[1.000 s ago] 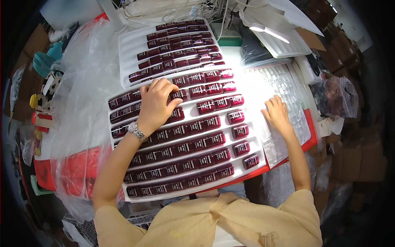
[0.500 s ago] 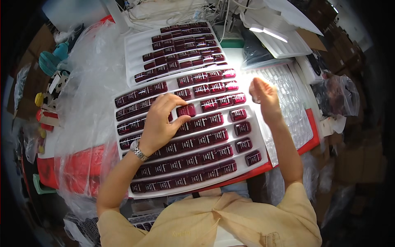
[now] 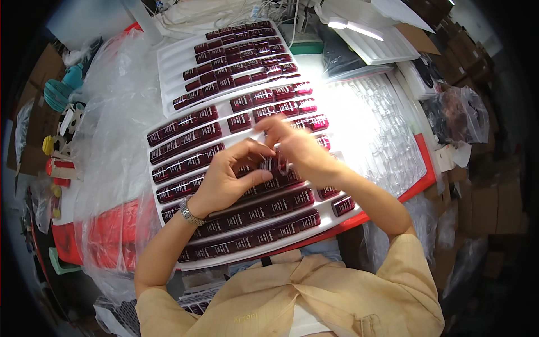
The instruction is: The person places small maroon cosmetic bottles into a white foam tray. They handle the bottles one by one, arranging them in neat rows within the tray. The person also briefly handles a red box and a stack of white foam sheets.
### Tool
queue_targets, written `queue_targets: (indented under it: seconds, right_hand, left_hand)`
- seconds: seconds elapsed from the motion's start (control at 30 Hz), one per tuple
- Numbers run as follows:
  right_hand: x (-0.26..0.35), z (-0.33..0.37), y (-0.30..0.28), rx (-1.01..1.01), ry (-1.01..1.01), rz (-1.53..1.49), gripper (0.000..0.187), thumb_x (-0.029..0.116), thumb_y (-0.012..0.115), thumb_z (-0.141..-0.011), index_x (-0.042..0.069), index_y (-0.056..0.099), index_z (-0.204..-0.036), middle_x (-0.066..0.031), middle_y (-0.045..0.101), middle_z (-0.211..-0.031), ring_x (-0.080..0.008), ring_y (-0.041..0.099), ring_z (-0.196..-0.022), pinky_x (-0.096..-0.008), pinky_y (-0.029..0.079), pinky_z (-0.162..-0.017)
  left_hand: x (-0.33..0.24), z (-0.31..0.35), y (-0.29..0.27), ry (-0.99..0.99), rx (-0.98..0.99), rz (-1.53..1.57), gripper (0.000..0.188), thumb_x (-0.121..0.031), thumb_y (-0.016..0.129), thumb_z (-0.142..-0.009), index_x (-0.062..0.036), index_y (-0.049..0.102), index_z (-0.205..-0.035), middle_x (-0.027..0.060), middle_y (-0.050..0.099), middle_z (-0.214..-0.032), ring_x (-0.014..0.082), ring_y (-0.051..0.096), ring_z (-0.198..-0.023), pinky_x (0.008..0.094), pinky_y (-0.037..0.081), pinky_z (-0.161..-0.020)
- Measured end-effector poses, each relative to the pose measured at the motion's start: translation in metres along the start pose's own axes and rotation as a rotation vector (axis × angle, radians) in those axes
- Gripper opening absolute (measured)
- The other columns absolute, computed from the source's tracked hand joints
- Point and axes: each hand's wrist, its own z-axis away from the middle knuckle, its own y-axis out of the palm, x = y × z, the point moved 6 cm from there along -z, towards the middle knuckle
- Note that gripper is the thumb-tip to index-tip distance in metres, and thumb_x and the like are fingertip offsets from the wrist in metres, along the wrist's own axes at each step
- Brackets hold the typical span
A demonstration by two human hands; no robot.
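Observation:
My left hand (image 3: 222, 174) pinches a small glossy dark-red rectangular piece with pale print (image 3: 268, 164) between thumb and fingers, over the white tray (image 3: 224, 137). Close against it, my right hand (image 3: 306, 151) is bent in from the right, its fingers curled and smeared by motion. Something small and clear shows at its fingertips, too blurred to name. Rows of similar dark-red pieces (image 3: 252, 213) lie in the tray's grooves beneath both hands. The right forearm and hand hide part of the rows.
Farther back, a second white tray (image 3: 168, 62) carries more dark-red pieces. To the right lies a sheet of clear plastic pieces (image 3: 382, 135). Clear plastic film (image 3: 118, 135) covers the left side, over a red surface (image 3: 123, 216). A lit lamp (image 3: 356, 29) stands at the back right.
My right hand has come from the clear plastic sheet leftward to my left hand. My left hand has moved slightly nearer with the dark-red piece. The view has shifted a little.

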Motion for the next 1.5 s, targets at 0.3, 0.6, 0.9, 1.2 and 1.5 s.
queue_targets:
  seconds: [0.3, 0.6, 0.9, 1.2, 1.5]
  right_hand:
    - [-0.145, -0.005, -0.137, -0.421, 0.039, 1.168, 0.028, 0.023, 0.065, -0.084, 0.002, 0.063, -0.103, -0.0175, 0.06, -0.103, -0.0315, 0.062, -0.091, -0.0417, 0.05, -0.076]
    - [-0.168, 0.004, -0.189, -0.59, 0.188, 0.458, 0.021, 0.008, 0.067, -0.077, 0.0, 0.068, -0.096, -0.0108, 0.068, -0.078, -0.0171, 0.064, -0.066, -0.0281, 0.052, -0.066]
    - [0.023, 0.022, -0.02, 0.074, 0.213, -0.203, 0.007, 0.003, 0.068, -0.083, -0.003, 0.066, -0.087, -0.0062, 0.066, -0.074, -0.0096, 0.063, -0.062, -0.0206, 0.05, -0.054]
    - [0.003, 0.027, -0.026, 0.072, 0.08, -0.3, 0.02, 0.003, 0.062, -0.088, -0.004, 0.058, -0.107, -0.0093, 0.063, -0.089, -0.0141, 0.065, -0.082, -0.024, 0.052, -0.071]
    - [-0.152, 0.122, -0.185, -0.434, 0.366, 1.541, 0.047, 0.027, 0.065, -0.084, 0.002, 0.053, -0.121, -0.0146, 0.047, -0.134, -0.0321, 0.04, -0.127, -0.0508, 0.038, -0.098]
  left_hand:
    - [-0.009, -0.028, -0.014, 0.38, -0.253, -1.235, 0.03, -0.024, 0.075, -0.072, -0.0077, 0.066, -0.095, 0.0026, 0.059, -0.092, 0.0212, 0.053, -0.091, 0.0355, 0.038, -0.083]
    - [-0.026, 0.015, -0.063, 0.314, -0.272, -1.215, 0.031, -0.015, 0.08, -0.063, -0.0051, 0.07, -0.09, 0.0021, 0.061, -0.092, 0.022, 0.054, -0.09, 0.0344, 0.041, -0.081]
    - [-0.053, 0.021, -0.007, 0.507, -0.188, -0.855, 0.036, -0.002, 0.078, -0.067, -0.001, 0.063, -0.1, 0.0118, 0.063, -0.098, 0.0276, 0.063, -0.091, 0.033, 0.05, -0.077]
    - [-0.028, 0.016, -0.005, 0.228, -0.145, -0.652, 0.031, -0.003, 0.076, -0.071, -0.0021, 0.064, -0.1, 0.0103, 0.064, -0.096, 0.0222, 0.063, -0.085, 0.0302, 0.05, -0.076]
    - [-0.012, -0.001, -0.045, 0.285, -0.273, -1.189, 0.027, -0.017, 0.075, -0.071, -0.0069, 0.068, -0.095, 0.0019, 0.058, -0.092, 0.0213, 0.05, -0.093, 0.0352, 0.033, -0.087]
